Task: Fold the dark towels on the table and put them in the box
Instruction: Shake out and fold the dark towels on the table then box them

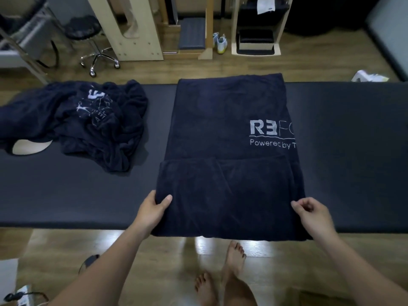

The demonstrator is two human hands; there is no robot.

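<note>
The left hand [152, 209] grips the near left corner of the spread towel [225, 120], thumb on top and fingers tucked under the edge. The right hand [314, 214] has its fingers curled at the near right edge and appears to pinch the cloth there. Both hands are level with each other, so neither is nearer to the work. The towel lies flat from them toward 12 o'clock, its long axis running straight away from the person. Its near end is doubled over in a flap and hangs a little past the front edge of the worktop [353, 151]. White lettering sits by its right side at about 1 o'clock (the print is cut off at the fold). Judging by this, the next fold would carry the held end along that axis toward the far edge. At 10 o'clock the crumpled towels [92, 124] lie in a heap, well apart from the spread one and not yet folded. The worktop is a dark padded bench running 9 to 3 o'clock. Beneath it are a glossy wooden floor [154, 250] and the person's bare feet [234, 255]. Beyond it stand a wheeled stool [88, 38], pale wooden frames and a pair of shoes [220, 43]. The box is not in view.
</note>
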